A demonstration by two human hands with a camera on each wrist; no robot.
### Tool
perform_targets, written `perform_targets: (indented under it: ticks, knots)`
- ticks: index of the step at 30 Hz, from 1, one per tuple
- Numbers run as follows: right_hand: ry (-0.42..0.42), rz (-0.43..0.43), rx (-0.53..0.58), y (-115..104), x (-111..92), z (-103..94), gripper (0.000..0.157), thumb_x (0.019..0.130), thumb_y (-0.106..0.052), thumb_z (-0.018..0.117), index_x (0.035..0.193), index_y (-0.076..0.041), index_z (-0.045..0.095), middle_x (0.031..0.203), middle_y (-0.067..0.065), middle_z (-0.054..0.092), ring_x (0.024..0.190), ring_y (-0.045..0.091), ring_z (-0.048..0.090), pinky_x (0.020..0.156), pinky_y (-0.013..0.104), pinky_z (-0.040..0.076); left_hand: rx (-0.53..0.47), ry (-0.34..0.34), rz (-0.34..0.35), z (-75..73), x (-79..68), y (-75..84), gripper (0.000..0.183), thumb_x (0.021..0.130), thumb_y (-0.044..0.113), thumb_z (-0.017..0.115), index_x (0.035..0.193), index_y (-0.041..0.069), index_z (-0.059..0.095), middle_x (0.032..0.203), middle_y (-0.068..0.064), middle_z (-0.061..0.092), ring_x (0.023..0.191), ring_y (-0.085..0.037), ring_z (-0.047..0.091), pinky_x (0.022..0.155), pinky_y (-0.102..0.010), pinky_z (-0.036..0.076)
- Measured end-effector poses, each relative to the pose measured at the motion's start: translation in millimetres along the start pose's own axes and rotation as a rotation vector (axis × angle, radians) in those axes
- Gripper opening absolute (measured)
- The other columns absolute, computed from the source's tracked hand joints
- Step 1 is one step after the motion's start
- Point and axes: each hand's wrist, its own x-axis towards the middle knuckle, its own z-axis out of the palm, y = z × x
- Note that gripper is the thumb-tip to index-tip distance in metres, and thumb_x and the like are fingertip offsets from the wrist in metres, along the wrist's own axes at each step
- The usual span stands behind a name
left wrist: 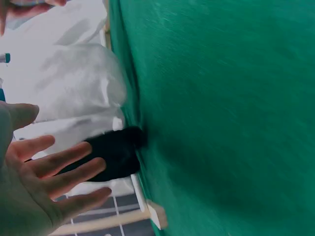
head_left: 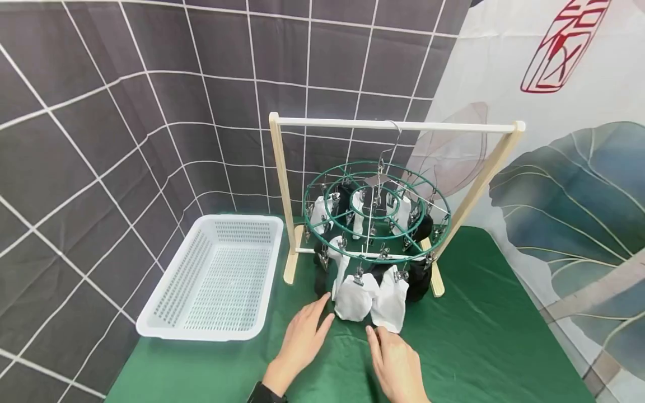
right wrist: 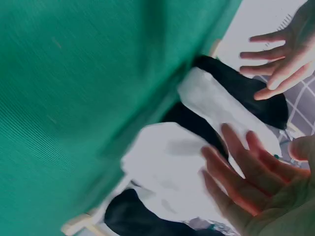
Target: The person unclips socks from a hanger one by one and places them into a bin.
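Observation:
A green round clip hanger (head_left: 304, 208) carries several white and black socks on metal clips. At its front hang two white socks, a left one (head_left: 355, 296) and a right one (head_left: 389, 302). My left hand (head_left: 300, 338) is just in front of the left socks, its fingers straight and spread, near a black sock (left wrist: 115, 155) in the left wrist view. My right hand (head_left: 395, 358) reaches up by the lower end of the right white sock. In the right wrist view its fingers (right wrist: 241, 172) are extended and overlap a white sock (right wrist: 167, 162). Neither palm holds anything.
The hanger hooks onto the white bar (head_left: 327, 122) of a wooden stand (head_left: 282, 179). A white plastic basket (head_left: 146, 322) with nothing in it stands to the left. Green cloth (head_left: 484, 336) covers the table, with a dark grid-patterned curtain (head_left: 221, 101) behind.

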Motion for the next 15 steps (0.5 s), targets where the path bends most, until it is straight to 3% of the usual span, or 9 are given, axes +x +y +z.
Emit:
perform_targets:
  ticks: [2, 5, 10, 13, 15]
  knots:
    - [0.074, -0.029, 0.041, -2.9, 9.4, -6.2, 0.028, 0.095, -0.036, 0.055, 0.071, -0.022, 0.051, 0.058, -0.012, 0.043, 0.05, 0.011, 0.048, 0.046, 0.032, 0.037, -0.098, -0.017, -0.021, 0.5, 5.7, 3.9, 0.049, 0.099, 0.039, 0.048, 0.144, 0.022, 0.041, 0.135, -0.005, 0.054, 0.121, -0.025, 0.053, 0.094, -0.047, 0.045]
    - [0.134, -0.086, 0.063, -6.1, 28.7, -15.6, 0.016, 0.093, -0.036, 0.059, 0.09, -0.02, 0.058, 0.066, -0.015, 0.046, 0.049, 0.005, 0.043, 0.045, 0.028, 0.035, -0.245, -0.019, -0.032, 5.0, 16.8, 8.3, 0.053, 0.098, 0.041, 0.049, 0.146, 0.021, 0.037, 0.14, -0.006, 0.048, 0.126, -0.027, 0.048, 0.096, -0.05, 0.042]
    - [0.067, -0.136, 0.06, -12.4, 61.8, -27.5, 0.047, 0.096, -0.046, 0.051, 0.13, -0.015, 0.051, 0.08, -0.007, 0.054, 0.052, 0.005, 0.043, 0.046, 0.025, 0.035, -0.459, -0.039, -0.018, 16.4, 34.2, 13.7, 0.063, 0.094, 0.044, 0.055, 0.147, 0.018, 0.034, 0.144, -0.01, 0.043, 0.131, -0.031, 0.041, 0.102, -0.053, 0.036]
    - [0.026, -0.178, 0.059, -14.8, 75.4, -29.0, 0.05, 0.096, -0.048, 0.048, 0.131, -0.012, 0.051, 0.086, -0.003, 0.057, 0.06, 0.008, 0.05, 0.05, 0.028, 0.041, -0.526, -0.057, -0.016, 22.7, 40.3, 16.4, 0.063, 0.092, 0.04, 0.06, 0.144, 0.011, 0.038, 0.14, -0.015, 0.046, 0.127, -0.033, 0.044, 0.1, -0.051, 0.038]
    - [0.023, -0.211, 0.064, -15.6, 81.9, -29.4, 0.044, 0.097, -0.045, 0.049, 0.122, -0.01, 0.058, 0.084, -0.003, 0.057, 0.064, 0.01, 0.053, 0.053, 0.029, 0.043, -0.547, -0.054, -0.004, 26.4, 43.8, 17.4, 0.051, 0.092, 0.035, 0.062, 0.132, 0.007, 0.051, 0.127, -0.015, 0.055, 0.116, -0.029, 0.052, 0.094, -0.043, 0.043]
